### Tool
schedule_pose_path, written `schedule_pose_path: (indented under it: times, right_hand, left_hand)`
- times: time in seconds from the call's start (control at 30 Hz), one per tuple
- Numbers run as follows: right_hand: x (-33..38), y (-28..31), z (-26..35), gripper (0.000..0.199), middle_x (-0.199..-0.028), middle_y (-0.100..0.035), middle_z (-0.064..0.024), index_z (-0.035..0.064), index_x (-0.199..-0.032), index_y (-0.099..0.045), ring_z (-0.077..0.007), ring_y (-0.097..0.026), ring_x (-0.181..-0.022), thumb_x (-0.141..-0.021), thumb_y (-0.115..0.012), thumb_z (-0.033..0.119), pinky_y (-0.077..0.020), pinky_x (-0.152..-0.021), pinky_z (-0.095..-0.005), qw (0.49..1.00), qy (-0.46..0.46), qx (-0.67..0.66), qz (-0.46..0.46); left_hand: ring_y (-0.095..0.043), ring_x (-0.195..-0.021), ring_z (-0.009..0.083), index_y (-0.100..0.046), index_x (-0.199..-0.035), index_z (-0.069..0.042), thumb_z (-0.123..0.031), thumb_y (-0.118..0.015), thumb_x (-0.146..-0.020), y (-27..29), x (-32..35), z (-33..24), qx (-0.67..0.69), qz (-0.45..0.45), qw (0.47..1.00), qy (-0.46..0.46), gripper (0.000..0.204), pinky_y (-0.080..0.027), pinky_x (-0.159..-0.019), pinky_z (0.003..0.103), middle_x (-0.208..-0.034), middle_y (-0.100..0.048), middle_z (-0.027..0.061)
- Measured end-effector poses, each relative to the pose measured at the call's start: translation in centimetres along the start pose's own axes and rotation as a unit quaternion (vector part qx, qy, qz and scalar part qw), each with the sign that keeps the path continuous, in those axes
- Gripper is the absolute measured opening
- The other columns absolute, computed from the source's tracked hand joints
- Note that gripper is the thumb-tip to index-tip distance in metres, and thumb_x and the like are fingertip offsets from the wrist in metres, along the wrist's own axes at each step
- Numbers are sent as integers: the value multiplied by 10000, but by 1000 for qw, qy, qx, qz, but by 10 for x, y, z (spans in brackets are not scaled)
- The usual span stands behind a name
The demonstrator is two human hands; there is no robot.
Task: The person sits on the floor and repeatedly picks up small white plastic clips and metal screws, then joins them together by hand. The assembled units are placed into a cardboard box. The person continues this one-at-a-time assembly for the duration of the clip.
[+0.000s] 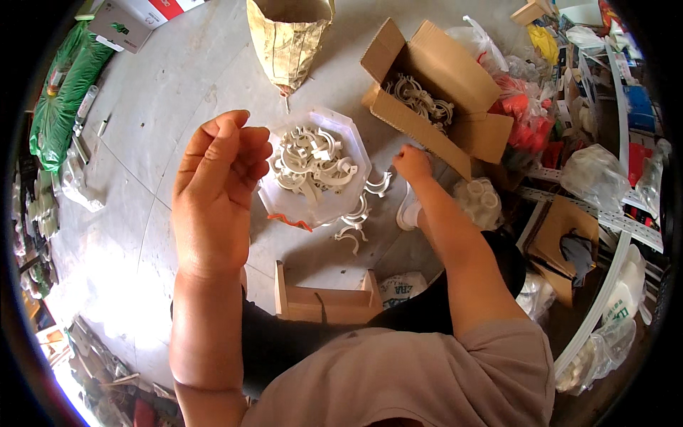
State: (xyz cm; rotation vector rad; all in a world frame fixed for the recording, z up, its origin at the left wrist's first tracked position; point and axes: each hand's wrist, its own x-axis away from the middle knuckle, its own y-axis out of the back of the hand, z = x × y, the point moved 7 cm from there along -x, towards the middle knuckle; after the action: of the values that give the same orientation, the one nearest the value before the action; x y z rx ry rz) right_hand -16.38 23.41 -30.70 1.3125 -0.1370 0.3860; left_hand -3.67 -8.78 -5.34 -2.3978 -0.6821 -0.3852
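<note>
My left hand (pixel 217 188) is raised above the floor with its fingers curled loosely and nothing visible in it. It hovers just left of a clear plastic container (pixel 316 210) filled with several white pipe clips (pixel 309 164). My right hand (pixel 413 164) reaches down to the floor between the container and a cardboard box (pixel 434 99); its fingers are closed at loose white clips (pixel 377 183) beside the container. Whether it grips one is hidden. More loose clips (pixel 350 231) lie in front of the container.
The open cardboard box holds more white clips. A paper sack (pixel 288 39) stands at the back, a small wooden stool (pixel 324 302) is under me, green bags (pixel 64 92) lie at left, and shelving with plastic bags (pixel 597 171) crowds the right.
</note>
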Motion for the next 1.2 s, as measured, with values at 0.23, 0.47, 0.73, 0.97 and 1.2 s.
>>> schedule_pose_path:
  times: [0.23,0.47,0.73,0.97,1.2]
  right_hand:
    - [-3,14,142,112,-738,-597,-152,55,-730,-563,-331,-580,-715,-715,-555,166,-461,-608,-425,971,201,-121,-42]
    - [-48,-81,169,333,-1018,-593,-171,2,-1026,-579,-287,-562,-964,-762,-573,205,-420,-868,-357,983,47,65,165]
    - [-10,-45,165,342,-852,-619,-164,3,-808,-601,-277,-596,-785,-546,-726,184,-463,-697,-341,984,89,-97,117]
    - [40,78,183,250,-771,-624,-79,8,-836,-597,-161,-588,-730,-650,-639,170,-446,-657,-287,912,100,-369,150]
    - [100,195,226,181,-875,-566,-99,3,-915,-479,-181,-578,-846,-762,-544,75,-488,-747,-325,677,102,-712,155]
  left_hand:
    - [-552,-766,102,-555,-997,-81,-203,-493,-876,-2,-7,-12,29,-30,999,-13,183,-438,-672,228,-840,-594,6]
    - [-534,-769,120,-556,-984,-58,-179,-484,-880,-1,-2,-14,52,-7,999,-4,175,-406,-712,242,-855,-594,48]
    - [-533,-778,113,-557,-983,-91,-224,-492,-874,4,2,-27,43,6,999,-27,183,-403,-704,248,-842,-594,11]
    - [-526,-765,109,-558,-954,-109,-212,-513,-862,-2,-6,-26,69,9,997,-17,146,-396,-677,244,-826,-581,-4]
    - [-523,-759,101,-555,-937,-88,-222,-516,-867,-26,-3,-21,37,66,997,-8,156,-393,-681,238,-837,-591,19]
